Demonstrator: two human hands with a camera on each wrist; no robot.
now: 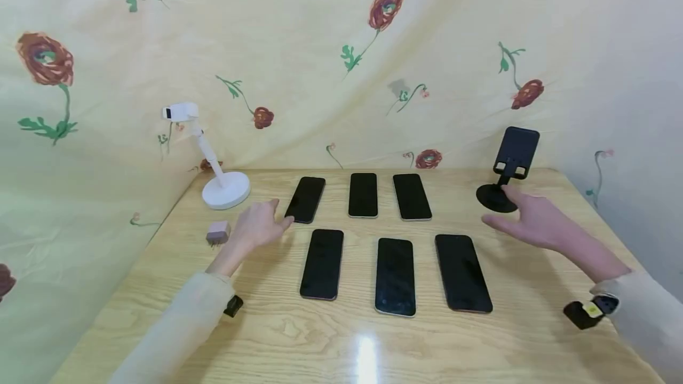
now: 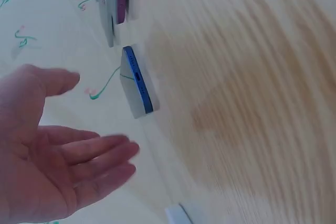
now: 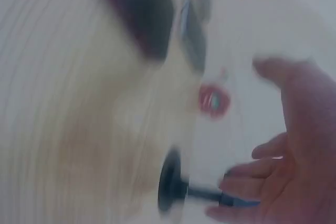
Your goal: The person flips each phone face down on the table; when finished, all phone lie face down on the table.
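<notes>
Several dark-screened phones lie in two rows on the wooden table. My left hand (image 1: pixel 258 224), fingers spread loosely, hovers beside the back-left phone (image 1: pixel 306 199); in the left wrist view that phone's blue edge (image 2: pixel 138 80) is visible beyond the fingertips. A black phone stand (image 1: pixel 517 150) is at the back right. My right hand (image 1: pixel 533 218) reaches towards it with thumb and fingers apart, a fingertip overlapping the round base. Blurred in the right wrist view, the stand's base (image 3: pixel 169 182) is beside my fingers. Neither hand grips anything.
A white stand (image 1: pixel 226 190) with an adjustable arm is at the back left, with a small pale plug-like block (image 1: pixel 217 232) in front. The front row holds a left phone (image 1: pixel 322 264), middle phone (image 1: pixel 395 277) and right phone (image 1: pixel 463 273). A flowered cloth (image 1: pixel 299 64) hangs behind.
</notes>
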